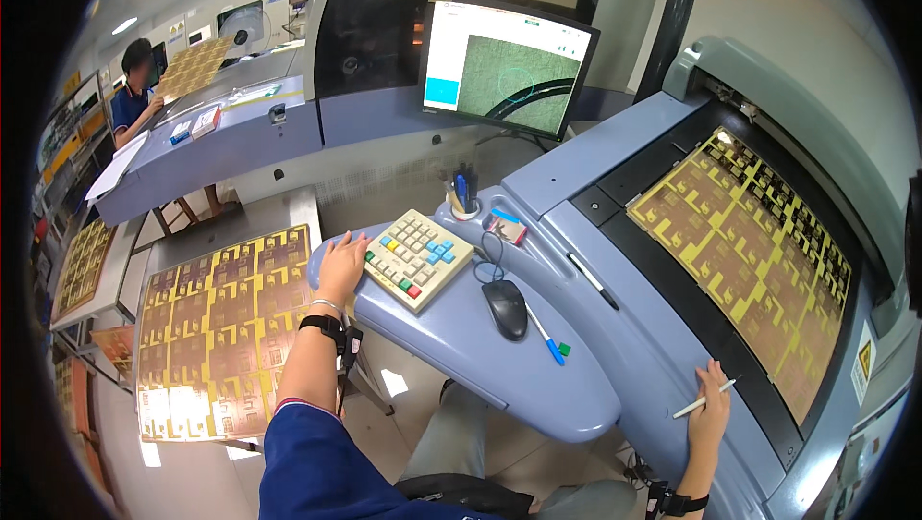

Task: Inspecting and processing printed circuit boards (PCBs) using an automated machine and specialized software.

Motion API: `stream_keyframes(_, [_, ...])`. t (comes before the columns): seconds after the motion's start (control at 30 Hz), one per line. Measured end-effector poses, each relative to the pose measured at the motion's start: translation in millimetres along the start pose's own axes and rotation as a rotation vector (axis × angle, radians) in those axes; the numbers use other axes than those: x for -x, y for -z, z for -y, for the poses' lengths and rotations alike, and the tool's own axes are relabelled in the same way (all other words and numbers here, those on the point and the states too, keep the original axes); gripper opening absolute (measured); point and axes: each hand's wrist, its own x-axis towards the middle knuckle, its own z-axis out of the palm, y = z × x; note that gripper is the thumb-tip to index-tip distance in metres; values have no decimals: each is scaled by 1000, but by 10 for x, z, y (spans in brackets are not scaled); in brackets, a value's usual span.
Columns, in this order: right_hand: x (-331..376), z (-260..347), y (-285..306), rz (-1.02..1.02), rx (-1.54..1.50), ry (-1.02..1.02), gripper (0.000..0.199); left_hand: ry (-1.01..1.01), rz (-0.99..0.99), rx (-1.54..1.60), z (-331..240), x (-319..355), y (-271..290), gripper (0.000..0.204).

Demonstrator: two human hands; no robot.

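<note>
My left hand [342, 268] lies at the left edge of a beige keypad [418, 259] with coloured keys, its fingers stretched out on the blue-grey console shelf [567, 395]. At the machine's front edge, my right hand [709, 410] has a slim white pen [693, 407] between its fingers. Beyond that hand, a copper-and-yellow circuit board panel [740, 251] lies flat on the machine's black bed [615, 184]. A monitor [507, 69] past the keypad displays a magnified green surface with a dark curved band and a thin circle.
A black mouse [504, 309], a blue-capped pen [545, 336], a black-and-white marker [593, 280] and a pen cup [462, 195] are on the console. Another panel [226, 328] lies on a metal table at left. A co-worker [136, 93] holds a panel [195, 67] at the far left.
</note>
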Motion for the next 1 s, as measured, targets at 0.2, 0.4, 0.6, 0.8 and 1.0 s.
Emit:
stream_keyframes(0.2, [15,18,-6,-22,0,-36,21,-37,-51,7,20,21,-18,48])
stream_keyframes(0.4, [42,18,28,-22,10,-47,21,-53,-104,40,11,36,-22,47])
stream_keyframes(0.6, [49,57,30,-57,19,-53,20,-51,-103,-14,37,41,-26,42])
stream_keyframes(0.8, [72,67,47,-77,23,-42,20,-33,-111,29,10,39,-10,44])
stream_keyframes(1.0, [77,60,40,-77,13,-46,22,-24,-141,46,32,39,-16,44])
